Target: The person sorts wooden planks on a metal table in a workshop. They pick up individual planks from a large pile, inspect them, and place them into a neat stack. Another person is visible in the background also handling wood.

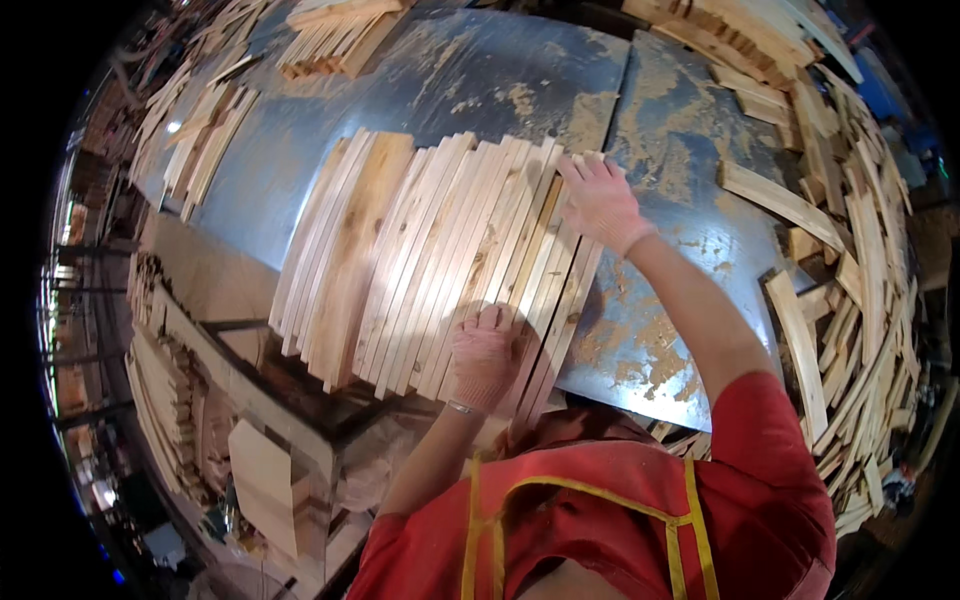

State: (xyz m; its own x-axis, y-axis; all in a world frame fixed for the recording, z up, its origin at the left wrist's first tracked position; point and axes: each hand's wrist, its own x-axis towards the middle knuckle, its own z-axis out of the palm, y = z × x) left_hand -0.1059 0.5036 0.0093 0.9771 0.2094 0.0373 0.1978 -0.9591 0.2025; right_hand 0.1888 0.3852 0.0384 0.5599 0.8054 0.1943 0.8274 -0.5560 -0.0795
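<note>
A row of pale wooden strips (430,250) lies side by side on a metal table, standing close together with their long edges up. My left hand (485,355), in a light knit glove, is curled over the strips toward their near ends, its thumb hidden. Around the far ends at the row's right side my right hand (605,203) is closed, also gloved, with fingertips bent over the wood. A dark gap runs between the last strips on the right and the others. Within the row, one wider board (368,235) shows a flat face.
The metal table (690,240) is dusted with sawdust and has a seam. Stacked strips (335,45) stand at the far side, more boards (208,145) at the far left. Loose offcuts (865,270) pile along the right. A wooden frame (235,375) stands at near left.
</note>
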